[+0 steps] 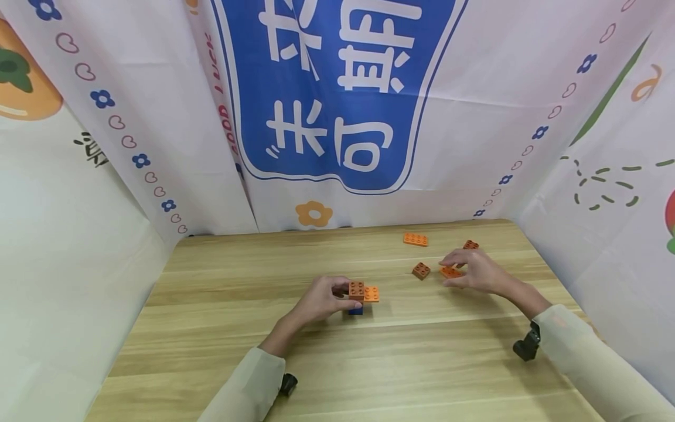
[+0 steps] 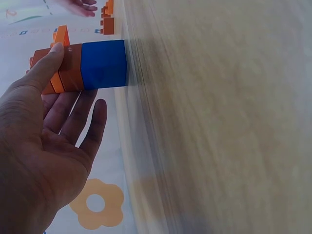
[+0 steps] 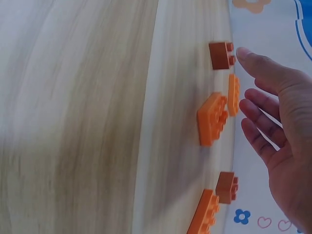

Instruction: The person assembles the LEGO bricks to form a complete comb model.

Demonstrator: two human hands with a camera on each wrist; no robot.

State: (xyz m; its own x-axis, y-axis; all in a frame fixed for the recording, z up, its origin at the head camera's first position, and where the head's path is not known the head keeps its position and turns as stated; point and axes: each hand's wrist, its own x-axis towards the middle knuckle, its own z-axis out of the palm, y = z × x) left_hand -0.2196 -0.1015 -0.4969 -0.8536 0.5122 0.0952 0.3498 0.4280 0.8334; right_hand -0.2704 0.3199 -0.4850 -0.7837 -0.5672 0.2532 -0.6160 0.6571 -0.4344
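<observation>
Here | left fingers (image 2: 99, 119) pinch stack (image 2: 73, 68) | right fingers (image 3: 263, 122) parted, perhaps touching orange brick (image 3: 210, 119)

On the blue panel (image 1: 329, 88) of the hanging cloth (image 1: 485, 123) before you, you read large white characters (image 1: 297, 128), 未来可期, turned sideways. Left of it, small red letters (image 1: 224, 111) include LUCK; you cannot clearly read the word below, nor the dark character (image 1: 95, 153) farther left.

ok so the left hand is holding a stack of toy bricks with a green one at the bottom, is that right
Not quite: the bottom toy brick is blue, not green, as the left wrist view shows. The left hand does hold the stack.
</observation>
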